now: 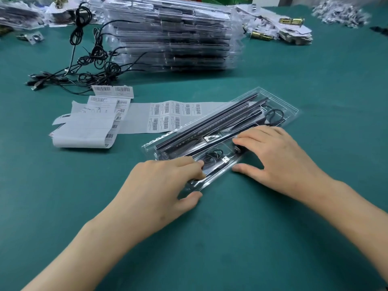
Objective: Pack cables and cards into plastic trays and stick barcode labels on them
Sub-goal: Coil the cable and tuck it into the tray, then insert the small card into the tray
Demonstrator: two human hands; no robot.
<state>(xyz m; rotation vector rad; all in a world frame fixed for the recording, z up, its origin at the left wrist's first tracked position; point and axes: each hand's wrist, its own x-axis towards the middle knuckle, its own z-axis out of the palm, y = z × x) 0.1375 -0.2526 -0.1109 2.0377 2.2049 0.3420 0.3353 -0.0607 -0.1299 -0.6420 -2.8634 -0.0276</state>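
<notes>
Clear plastic tray (279, 106) lies on the green table (231, 238) under both hands, holding long black bars (210, 120) and a coiled cable (212, 157); left hand (161, 185) grips its near end, fingers on top, thumb at the edge; right hand (277, 156) presses flat on its top, thumb beside the rim; barcode label strip (168, 116) lies beyond the left hand; stacked trays (174, 34) farther off.

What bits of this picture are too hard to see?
- Labels, head view: print too small to read.
- Tray, head view: parts of its near end are hidden under the left hand and right hand.
- Stack, head view: top cut off by the picture's edge; contents blurred.
- White pile, head view: far and blurred; cannot tell what it is.
</notes>
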